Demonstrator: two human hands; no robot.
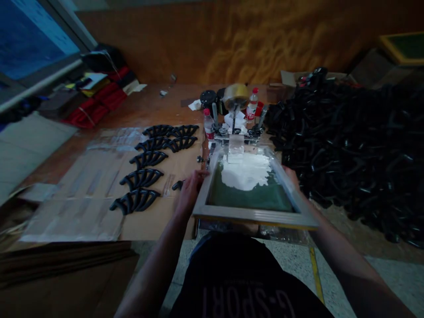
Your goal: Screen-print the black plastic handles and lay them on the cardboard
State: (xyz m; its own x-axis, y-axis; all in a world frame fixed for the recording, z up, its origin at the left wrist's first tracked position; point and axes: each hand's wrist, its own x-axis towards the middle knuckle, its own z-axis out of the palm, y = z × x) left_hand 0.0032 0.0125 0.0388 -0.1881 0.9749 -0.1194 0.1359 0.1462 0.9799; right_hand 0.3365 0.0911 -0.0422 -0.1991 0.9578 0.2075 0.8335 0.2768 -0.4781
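In front of me a screen-printing frame (255, 215) has a pale metal border, a green mesh (245, 199) and a thick patch of white ink (247, 172). My left hand (190, 190) is at its left side, fingers bent together near the border. One end of a black curved part (178, 185) shows beside that hand; whether the hand holds it is unclear. Along the frame's right side is my right hand (291, 177), its fingers mostly hidden by the border. A pale squeegee-like blade (236, 145) stands at the far end of the mesh, below a clamp mechanism (235, 131).
Several black curved parts (142, 177) lie in rows on cardboard (99, 194) at left. A large heap of black parts (347, 141) covers the right side. Behind the frame stand two red-capped bottles (252, 105) (208, 126) and a roll of tape (236, 96). Red bundles (96, 106) lie at far left.
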